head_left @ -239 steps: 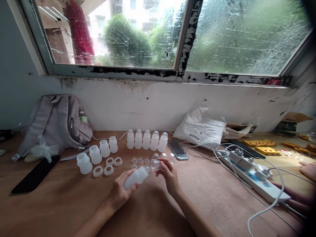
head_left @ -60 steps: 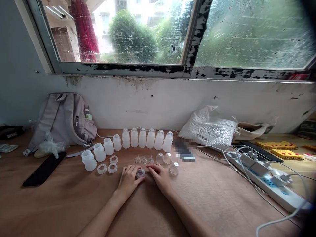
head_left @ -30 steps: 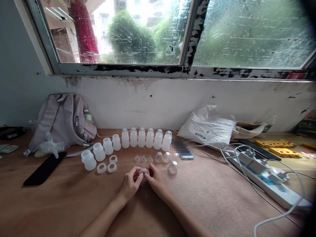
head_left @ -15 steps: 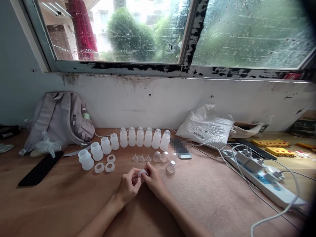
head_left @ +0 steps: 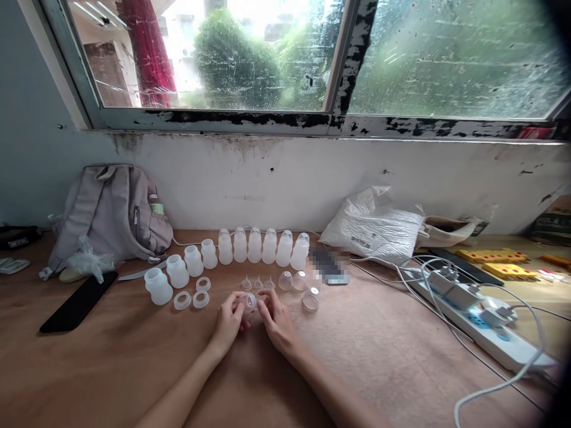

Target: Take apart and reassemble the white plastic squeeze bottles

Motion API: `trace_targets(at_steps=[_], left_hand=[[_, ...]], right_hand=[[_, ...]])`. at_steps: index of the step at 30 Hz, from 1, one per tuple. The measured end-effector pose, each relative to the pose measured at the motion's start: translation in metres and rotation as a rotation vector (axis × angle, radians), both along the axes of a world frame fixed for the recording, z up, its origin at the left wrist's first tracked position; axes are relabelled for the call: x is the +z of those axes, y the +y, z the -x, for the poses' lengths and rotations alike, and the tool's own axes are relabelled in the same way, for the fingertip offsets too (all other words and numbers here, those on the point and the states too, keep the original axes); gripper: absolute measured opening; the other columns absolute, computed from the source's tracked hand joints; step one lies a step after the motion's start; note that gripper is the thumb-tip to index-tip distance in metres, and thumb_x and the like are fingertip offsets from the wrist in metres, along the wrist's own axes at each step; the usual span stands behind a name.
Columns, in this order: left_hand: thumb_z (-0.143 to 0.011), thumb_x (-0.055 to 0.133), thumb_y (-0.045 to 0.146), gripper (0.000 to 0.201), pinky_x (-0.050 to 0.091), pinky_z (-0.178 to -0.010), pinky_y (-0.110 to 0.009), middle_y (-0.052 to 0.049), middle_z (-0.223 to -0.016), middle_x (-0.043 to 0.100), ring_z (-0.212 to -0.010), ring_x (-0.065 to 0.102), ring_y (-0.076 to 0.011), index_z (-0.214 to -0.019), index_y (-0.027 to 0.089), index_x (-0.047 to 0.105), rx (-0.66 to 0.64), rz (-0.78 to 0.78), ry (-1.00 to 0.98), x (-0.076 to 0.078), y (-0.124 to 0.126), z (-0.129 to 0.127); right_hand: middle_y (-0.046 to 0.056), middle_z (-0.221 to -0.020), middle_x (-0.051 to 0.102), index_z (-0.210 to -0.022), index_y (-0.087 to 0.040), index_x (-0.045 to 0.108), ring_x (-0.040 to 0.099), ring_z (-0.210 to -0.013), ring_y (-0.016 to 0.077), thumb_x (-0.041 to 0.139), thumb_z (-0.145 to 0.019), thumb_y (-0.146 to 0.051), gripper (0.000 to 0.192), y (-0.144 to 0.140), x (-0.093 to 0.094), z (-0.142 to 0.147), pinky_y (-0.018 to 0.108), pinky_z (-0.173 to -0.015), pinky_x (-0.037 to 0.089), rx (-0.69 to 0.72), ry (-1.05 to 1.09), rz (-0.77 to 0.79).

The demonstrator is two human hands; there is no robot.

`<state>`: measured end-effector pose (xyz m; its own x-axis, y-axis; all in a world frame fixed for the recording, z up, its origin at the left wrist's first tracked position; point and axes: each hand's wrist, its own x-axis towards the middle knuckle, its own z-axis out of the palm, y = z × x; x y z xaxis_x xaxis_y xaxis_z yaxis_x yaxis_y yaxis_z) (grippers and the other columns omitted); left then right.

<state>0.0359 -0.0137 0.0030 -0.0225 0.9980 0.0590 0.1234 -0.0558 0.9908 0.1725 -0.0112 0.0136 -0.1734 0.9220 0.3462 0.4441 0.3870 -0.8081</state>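
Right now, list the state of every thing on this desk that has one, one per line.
Capped bottles: six upright in a row, caps on.
Open bottles: four upright, no caps.
Rings: three lying flat, loose.
Small clear piece: pinched by left hand and right hand.
Backpack: leaning on wall.
Power strip: chargers plugged in.

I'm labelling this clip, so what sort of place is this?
Probably an informal home workbench: a wooden table under a weathered window, with a backpack, a power strip and rows of small plastic bottles.
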Motion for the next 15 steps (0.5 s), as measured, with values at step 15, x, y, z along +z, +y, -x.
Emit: trace_targets(at_steps=[15], left_hand=[[-0.068,0.056,0.048,0.039,0.027,-0.031,-0.015,0.004,-0.059,0.052,-0.032,0.042,-0.0036,-0.089,0.016,0.05,-0.303,0.099,-0.087,0.008,0.006,0.018]], right_hand=[[-0.002,-0.059,0.05,-0.07,-0.016,0.054,0.041,-0.053,0.0095,0.038,-0.085,-0.038,0.031,0.002,0.001,-0.002,0.021,-0.051,0.03,0.299,-0.075,0.044]])
